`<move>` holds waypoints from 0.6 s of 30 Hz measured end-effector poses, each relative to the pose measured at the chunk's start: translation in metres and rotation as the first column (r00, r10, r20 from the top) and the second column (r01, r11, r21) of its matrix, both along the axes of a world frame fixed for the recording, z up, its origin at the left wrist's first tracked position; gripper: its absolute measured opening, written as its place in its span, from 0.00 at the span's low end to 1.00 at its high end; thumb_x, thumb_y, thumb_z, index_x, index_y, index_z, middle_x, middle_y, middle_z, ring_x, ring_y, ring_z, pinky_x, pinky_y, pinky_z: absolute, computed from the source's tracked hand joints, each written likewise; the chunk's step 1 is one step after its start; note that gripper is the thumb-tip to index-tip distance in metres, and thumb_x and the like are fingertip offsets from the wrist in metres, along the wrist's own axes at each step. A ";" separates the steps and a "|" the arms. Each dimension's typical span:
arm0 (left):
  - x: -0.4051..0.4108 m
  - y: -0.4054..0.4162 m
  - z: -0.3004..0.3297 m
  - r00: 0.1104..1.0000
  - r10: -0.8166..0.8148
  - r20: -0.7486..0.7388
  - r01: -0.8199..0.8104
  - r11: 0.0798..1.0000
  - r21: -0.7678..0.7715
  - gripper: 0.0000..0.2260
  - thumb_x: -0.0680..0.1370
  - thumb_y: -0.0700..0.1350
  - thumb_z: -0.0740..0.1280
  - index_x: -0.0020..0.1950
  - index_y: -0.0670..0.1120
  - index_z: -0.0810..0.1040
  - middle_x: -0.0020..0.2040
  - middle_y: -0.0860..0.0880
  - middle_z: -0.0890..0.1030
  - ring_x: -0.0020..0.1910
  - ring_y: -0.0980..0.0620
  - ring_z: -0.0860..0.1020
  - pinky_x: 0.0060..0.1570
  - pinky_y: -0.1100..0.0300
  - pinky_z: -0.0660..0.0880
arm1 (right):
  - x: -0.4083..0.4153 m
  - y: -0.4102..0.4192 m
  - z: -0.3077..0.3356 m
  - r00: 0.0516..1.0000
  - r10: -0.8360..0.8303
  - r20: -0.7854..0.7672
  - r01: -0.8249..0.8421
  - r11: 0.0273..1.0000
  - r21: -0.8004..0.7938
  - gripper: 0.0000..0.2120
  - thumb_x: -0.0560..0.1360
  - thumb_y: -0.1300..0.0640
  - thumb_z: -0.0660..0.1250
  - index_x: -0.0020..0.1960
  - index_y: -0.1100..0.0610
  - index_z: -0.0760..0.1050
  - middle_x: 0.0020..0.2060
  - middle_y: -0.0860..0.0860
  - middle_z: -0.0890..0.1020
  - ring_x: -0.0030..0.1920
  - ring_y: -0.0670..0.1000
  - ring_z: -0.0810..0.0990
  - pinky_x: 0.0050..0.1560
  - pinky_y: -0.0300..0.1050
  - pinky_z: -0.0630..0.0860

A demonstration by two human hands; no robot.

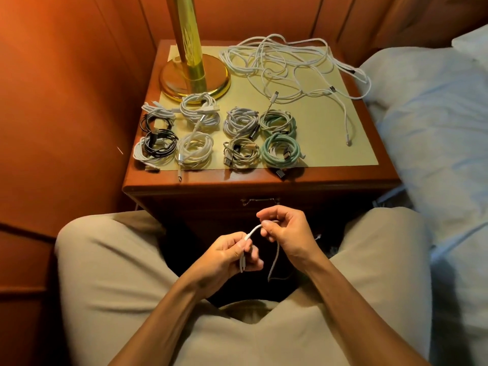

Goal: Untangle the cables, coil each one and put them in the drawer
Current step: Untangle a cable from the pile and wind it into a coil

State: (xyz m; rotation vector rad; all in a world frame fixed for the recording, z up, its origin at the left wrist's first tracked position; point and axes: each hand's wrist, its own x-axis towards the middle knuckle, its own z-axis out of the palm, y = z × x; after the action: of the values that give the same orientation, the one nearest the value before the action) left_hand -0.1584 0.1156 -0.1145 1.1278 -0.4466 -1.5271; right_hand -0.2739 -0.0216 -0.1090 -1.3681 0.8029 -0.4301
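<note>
Both hands hold one white cable (254,230) over my lap, in front of the nightstand. My left hand (230,253) pinches its end, with a short doubled length hanging below the fingers. My right hand (284,231) grips the cable a little further along, and the rest drops down between my knees. On the nightstand top (330,143), several coiled cables (219,133) lie in two rows: white, black, beige and green. A loose tangle of white cables (285,67) sprawls across the back right. The drawer front with its metal handle (260,200) is shut.
A brass lamp base (194,77) stands at the back left of the nightstand. A bed with pale bedding (435,133) is close on the right. Orange-brown wall panels (66,101) close in on the left. My knees flank the nightstand.
</note>
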 end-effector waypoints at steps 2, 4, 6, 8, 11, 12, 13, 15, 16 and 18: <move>0.000 0.000 0.002 0.996 0.001 -0.091 -0.004 1.000 -0.028 0.08 0.82 0.43 0.62 0.50 0.39 0.75 0.43 0.38 0.79 0.41 0.45 0.81 0.52 0.49 0.79 | 0.000 0.001 0.001 0.999 0.031 -0.040 -0.032 0.999 -0.039 0.09 0.76 0.70 0.67 0.47 0.58 0.81 0.35 0.51 0.81 0.33 0.44 0.79 0.34 0.35 0.74; -0.001 0.000 0.006 0.980 0.010 -0.199 -0.026 0.996 -0.080 0.07 0.80 0.44 0.65 0.46 0.41 0.74 0.34 0.43 0.73 0.31 0.50 0.75 0.43 0.54 0.79 | 0.001 0.003 0.000 0.998 0.034 -0.059 -0.037 0.998 -0.051 0.05 0.76 0.67 0.69 0.47 0.59 0.82 0.34 0.50 0.82 0.32 0.44 0.78 0.34 0.36 0.74; -0.002 -0.001 0.013 0.943 0.067 -0.325 -0.117 0.984 -0.136 0.07 0.80 0.43 0.64 0.44 0.43 0.72 0.30 0.49 0.66 0.26 0.55 0.66 0.34 0.60 0.72 | 0.003 0.006 0.000 0.997 0.027 -0.067 -0.031 0.998 -0.060 0.05 0.77 0.64 0.70 0.43 0.59 0.82 0.30 0.47 0.80 0.28 0.44 0.75 0.31 0.35 0.71; 0.003 -0.005 0.026 0.864 0.153 -0.479 -0.262 0.950 -0.170 0.10 0.82 0.43 0.57 0.42 0.44 0.72 0.31 0.51 0.63 0.27 0.56 0.62 0.32 0.61 0.67 | 0.003 0.013 0.000 0.996 0.055 -0.071 -0.059 0.997 -0.049 0.09 0.79 0.61 0.68 0.42 0.60 0.81 0.27 0.48 0.78 0.25 0.45 0.73 0.26 0.35 0.67; 0.022 -0.014 0.051 0.745 0.238 -0.623 -0.446 0.872 -0.201 0.13 0.83 0.51 0.53 0.47 0.45 0.69 0.36 0.51 0.62 0.32 0.55 0.63 0.37 0.61 0.69 | 0.001 0.027 0.008 0.966 0.235 -0.110 -0.237 0.972 -0.003 0.11 0.82 0.57 0.64 0.48 0.62 0.82 0.30 0.53 0.79 0.25 0.47 0.74 0.24 0.36 0.67; 0.027 -0.016 0.057 0.742 0.281 -0.609 -0.486 0.851 -0.200 0.14 0.82 0.54 0.54 0.49 0.44 0.68 0.37 0.51 0.63 0.33 0.54 0.64 0.40 0.60 0.70 | -0.001 0.031 0.013 0.942 0.315 -0.113 -0.314 0.949 0.027 0.11 0.82 0.56 0.63 0.50 0.59 0.82 0.31 0.53 0.80 0.25 0.48 0.75 0.24 0.36 0.68; 0.031 -0.017 0.060 0.753 0.329 -0.570 -0.511 0.838 -0.191 0.16 0.81 0.56 0.54 0.50 0.43 0.68 0.38 0.50 0.64 0.35 0.53 0.65 0.42 0.58 0.70 | -0.003 0.035 0.019 0.916 0.389 -0.097 -0.385 0.921 0.057 0.10 0.82 0.55 0.63 0.52 0.57 0.82 0.32 0.53 0.81 0.26 0.48 0.74 0.25 0.37 0.68; 0.032 -0.016 0.063 0.805 0.405 -0.433 -0.511 0.845 -0.158 0.20 0.79 0.60 0.55 0.52 0.42 0.69 0.38 0.48 0.67 0.36 0.52 0.68 0.46 0.56 0.70 | -0.007 0.036 0.034 0.872 0.489 -0.032 -0.482 0.868 0.117 0.09 0.82 0.56 0.63 0.55 0.56 0.81 0.33 0.54 0.82 0.25 0.47 0.73 0.25 0.37 0.67; 0.030 -0.014 0.063 0.836 0.414 -0.360 -0.488 0.861 -0.143 0.21 0.79 0.60 0.56 0.54 0.42 0.69 0.38 0.48 0.67 0.36 0.51 0.69 0.47 0.55 0.70 | -0.008 0.034 0.042 0.851 0.524 -0.018 -0.518 0.846 0.128 0.09 0.82 0.57 0.64 0.57 0.56 0.81 0.33 0.54 0.82 0.24 0.46 0.73 0.26 0.38 0.67; 0.023 -0.009 0.061 0.879 0.398 -0.262 -0.439 0.891 -0.116 0.23 0.77 0.61 0.56 0.55 0.41 0.69 0.37 0.47 0.67 0.35 0.51 0.70 0.47 0.55 0.71 | -0.011 0.029 0.055 0.811 0.585 -0.018 -0.578 0.806 0.127 0.09 0.80 0.58 0.66 0.58 0.58 0.80 0.33 0.55 0.83 0.24 0.45 0.72 0.27 0.41 0.68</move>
State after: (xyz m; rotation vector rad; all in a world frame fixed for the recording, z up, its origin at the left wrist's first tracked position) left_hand -0.1352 0.1070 -0.0535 0.8307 -0.1529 -1.1898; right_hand -0.2849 0.0076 -0.0541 -1.4414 0.4039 0.1414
